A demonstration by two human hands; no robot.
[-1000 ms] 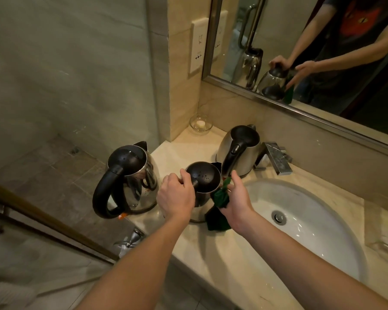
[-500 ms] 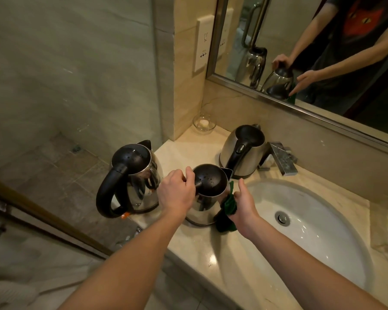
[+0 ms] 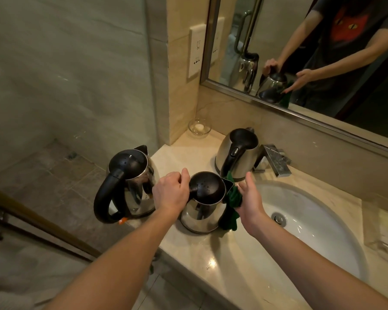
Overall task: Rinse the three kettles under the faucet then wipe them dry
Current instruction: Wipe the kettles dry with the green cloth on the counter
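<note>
- Middle kettle point(image 3: 202, 213), steel with a black lid, stands upright on the bench point(image 3: 211, 253) near its front edge, just left of the sink point(image 3: 322, 238).
- The left hand point(image 3: 171, 193) grips the kettle's black handle, its fingers curled round the top of it beside the lid.
- The right hand point(image 3: 251, 198) is at the kettle's spout side with a green cloth point(image 3: 232, 217) between palm and steel. The thumb points up. The fingers are mostly hidden from the head view, but in the mirror point(image 3: 300, 36) they look straight, pressing the cloth flat against the kettle rather than clutching it.
- The cloth hangs down the kettle's side and its lower end reaches the bench.
- A second kettle point(image 3: 132, 175), larger and with a big looped black handle, stands at the bench's left corner, just beside the left hand.
- A third kettle point(image 3: 237, 153) stands farther back by the wall, its handle facing the person, close to the square chrome faucet point(image 3: 275, 161).
- The white sink bowl has a metal drain at its bottom.
- A small glass dish point(image 3: 199, 128) sits in the back corner of the bench, below a wall socket point(image 3: 196, 53).
- A clear tray point(image 3: 381, 229) lies at the bench's right edge.
- The mirror reflects the person's arms and dark T-shirt.
</note>
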